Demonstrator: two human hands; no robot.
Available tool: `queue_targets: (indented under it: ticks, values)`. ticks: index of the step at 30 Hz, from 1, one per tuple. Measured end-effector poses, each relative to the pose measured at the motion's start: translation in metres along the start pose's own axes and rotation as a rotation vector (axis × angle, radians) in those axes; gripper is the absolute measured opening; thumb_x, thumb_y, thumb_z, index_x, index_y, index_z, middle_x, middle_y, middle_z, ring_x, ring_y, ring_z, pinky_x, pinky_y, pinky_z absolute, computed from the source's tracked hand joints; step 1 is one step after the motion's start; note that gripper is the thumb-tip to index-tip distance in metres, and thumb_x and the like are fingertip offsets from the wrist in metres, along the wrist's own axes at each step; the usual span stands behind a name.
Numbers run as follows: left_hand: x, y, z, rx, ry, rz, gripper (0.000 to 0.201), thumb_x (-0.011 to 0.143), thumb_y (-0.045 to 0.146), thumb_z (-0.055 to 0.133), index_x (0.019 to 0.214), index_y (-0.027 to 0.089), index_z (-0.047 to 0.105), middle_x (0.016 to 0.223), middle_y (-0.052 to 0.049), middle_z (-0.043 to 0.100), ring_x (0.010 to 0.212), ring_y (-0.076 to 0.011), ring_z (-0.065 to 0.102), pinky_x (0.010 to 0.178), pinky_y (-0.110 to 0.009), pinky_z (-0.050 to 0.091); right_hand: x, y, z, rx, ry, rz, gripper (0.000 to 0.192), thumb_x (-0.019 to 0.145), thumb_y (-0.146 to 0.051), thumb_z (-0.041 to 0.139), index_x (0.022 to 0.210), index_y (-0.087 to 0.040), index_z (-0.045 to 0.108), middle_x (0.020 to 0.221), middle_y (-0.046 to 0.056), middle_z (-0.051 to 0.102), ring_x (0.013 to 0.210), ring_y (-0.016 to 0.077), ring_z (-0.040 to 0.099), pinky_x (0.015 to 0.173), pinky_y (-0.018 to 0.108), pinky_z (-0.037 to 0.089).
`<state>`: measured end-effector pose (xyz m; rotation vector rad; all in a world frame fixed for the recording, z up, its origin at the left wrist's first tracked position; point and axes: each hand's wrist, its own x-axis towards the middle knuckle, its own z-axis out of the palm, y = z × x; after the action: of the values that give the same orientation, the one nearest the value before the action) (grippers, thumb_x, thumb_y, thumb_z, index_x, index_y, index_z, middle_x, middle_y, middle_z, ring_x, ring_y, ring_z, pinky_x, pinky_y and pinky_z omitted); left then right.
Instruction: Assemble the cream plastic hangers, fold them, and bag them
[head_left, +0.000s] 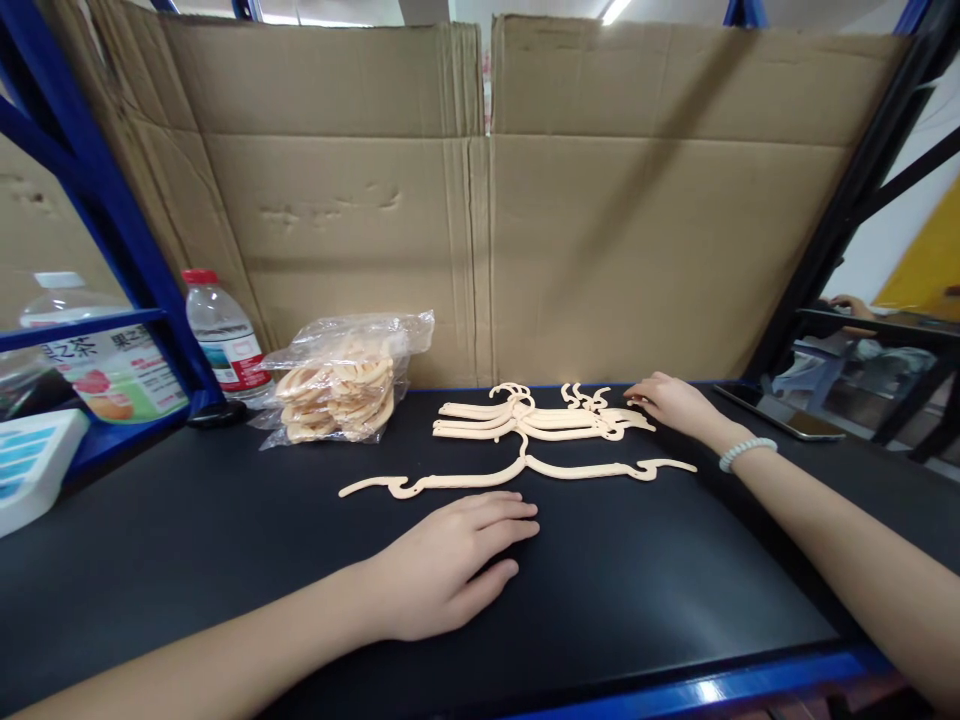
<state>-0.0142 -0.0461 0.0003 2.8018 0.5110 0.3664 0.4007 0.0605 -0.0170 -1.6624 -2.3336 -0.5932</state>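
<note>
My left hand (450, 565) lies flat, palm down, on the black tabletop (225, 540), holding nothing, just in front of a single cream plastic hanger (517, 470). My right hand (671, 402) reaches to the right end of a small pile of cream hangers (536, 418) and touches it with its fingertips. A pale bead bracelet (746, 452) is on that wrist. A clear plastic bag of cream ring-shaped pieces (341, 385) sits at the back left.
Cardboard sheets (487, 200) wall off the back. A water bottle (225, 335) with a red cap stands by the blue rack post (97, 190). A phone or tablet (780, 412) lies at the right. Another person's hand (847, 303) shows far right.
</note>
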Motion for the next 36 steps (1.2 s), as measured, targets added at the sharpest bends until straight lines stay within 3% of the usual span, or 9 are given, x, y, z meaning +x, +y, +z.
queue_targets:
  ticks: [4, 10, 13, 17, 21, 25, 27, 30, 36]
  values:
    - [0.0, 0.002, -0.001, -0.024, 0.016, -0.008, 0.04, 0.09, 0.019, 0.046, 0.129, 0.019, 0.053, 0.137, -0.011, 0.052, 0.129, -0.024, 0.045, 0.108, -0.041, 0.038, 0.0, -0.005, -0.007, -0.026, 0.067, -0.021, 0.031, 0.086, -0.013, 0.042, 0.102, -0.016, 0.068, 0.091, 0.01, 0.069, 0.089, 0.024, 0.061, 0.077, 0.035, 0.05]
    - [0.0, 0.004, 0.0, -0.07, 0.006, -0.035, 0.04, 0.089, 0.019, 0.047, 0.129, 0.016, 0.054, 0.137, -0.011, 0.052, 0.13, -0.0232, 0.044, 0.11, -0.039, 0.035, 0.001, -0.023, -0.025, -0.007, 0.17, -0.016, 0.03, 0.086, -0.013, 0.039, 0.1, -0.015, 0.065, 0.094, 0.01, 0.064, 0.079, 0.021, 0.062, 0.064, 0.031, 0.048]
    - [0.001, 0.008, 0.0, -0.16, 0.047, -0.047, 0.04, 0.088, 0.018, 0.05, 0.127, 0.016, 0.055, 0.134, -0.011, 0.055, 0.128, -0.0215, 0.046, 0.11, -0.035, 0.034, 0.004, -0.046, -0.04, 0.2, 0.316, -0.03, 0.02, 0.087, -0.018, 0.043, 0.089, -0.017, 0.063, 0.088, 0.008, 0.062, 0.071, 0.0178, 0.059, 0.064, 0.031, 0.048]
    - [0.003, 0.014, 0.004, -0.341, 0.113, -0.132, 0.038, 0.087, 0.019, 0.053, 0.125, 0.018, 0.057, 0.129, -0.009, 0.058, 0.122, -0.02, 0.051, 0.106, -0.033, 0.038, 0.007, -0.101, -0.058, 0.747, 0.454, 0.058, 0.009, 0.082, -0.027, 0.057, 0.082, -0.019, 0.06, 0.077, 0.004, 0.061, 0.07, 0.0167, 0.06, 0.065, 0.031, 0.052]
    - [0.008, 0.014, 0.013, -0.593, 0.249, -0.332, 0.041, 0.086, 0.025, 0.055, 0.127, 0.02, 0.052, 0.122, -0.009, 0.061, 0.114, -0.0211, 0.056, 0.102, -0.038, 0.04, -0.001, -0.165, -0.07, 1.348, 0.228, 0.091, 0.022, 0.075, -0.035, 0.07, 0.081, -0.019, 0.057, 0.072, 0.001, 0.063, 0.064, 0.0161, 0.064, 0.061, 0.03, 0.054]
    - [0.017, 0.008, 0.02, -0.886, 0.459, -0.419, 0.026, 0.086, 0.034, 0.055, 0.104, 0.016, 0.059, 0.113, -0.011, 0.061, 0.1, -0.0208, 0.06, 0.089, -0.035, 0.048, -0.011, -0.207, -0.073, 1.561, -0.055, 0.004, 0.022, 0.075, -0.034, 0.072, 0.078, -0.018, 0.056, 0.075, 0.002, 0.066, 0.066, 0.0147, 0.065, 0.063, 0.028, 0.054]
    - [0.02, 0.006, 0.02, -0.951, 0.525, -0.447, 0.025, 0.086, 0.04, 0.056, 0.087, 0.015, 0.059, 0.102, -0.009, 0.062, 0.085, -0.0174, 0.062, 0.078, -0.031, 0.05, -0.014, -0.214, -0.072, 1.566, -0.136, -0.004, 0.024, 0.075, -0.034, 0.073, 0.077, -0.018, 0.056, 0.075, 0.003, 0.068, 0.067, 0.0151, 0.065, 0.062, 0.028, 0.054]
    - [0.02, 0.006, 0.017, -1.01, 0.54, -0.493, 0.032, 0.086, 0.046, 0.056, 0.078, 0.015, 0.056, 0.082, -0.004, 0.061, 0.069, -0.0135, 0.059, 0.068, -0.027, 0.047, -0.013, -0.209, -0.069, 1.444, -0.157, -0.075, 0.021, 0.077, -0.036, 0.071, 0.079, -0.018, 0.061, 0.079, 0.004, 0.069, 0.071, 0.0162, 0.065, 0.063, 0.028, 0.053]
    - [0.013, 0.004, 0.012, -1.195, 0.575, -0.58, 0.033, 0.085, 0.048, 0.057, 0.079, 0.016, 0.05, 0.08, -0.004, 0.066, 0.068, -0.0135, 0.06, 0.069, -0.028, 0.045, -0.001, -0.145, -0.052, 0.714, 0.106, -0.094, 0.013, 0.084, -0.029, 0.061, 0.09, -0.019, 0.068, 0.091, 0.007, 0.069, 0.087, 0.0219, 0.062, 0.078, 0.036, 0.049]
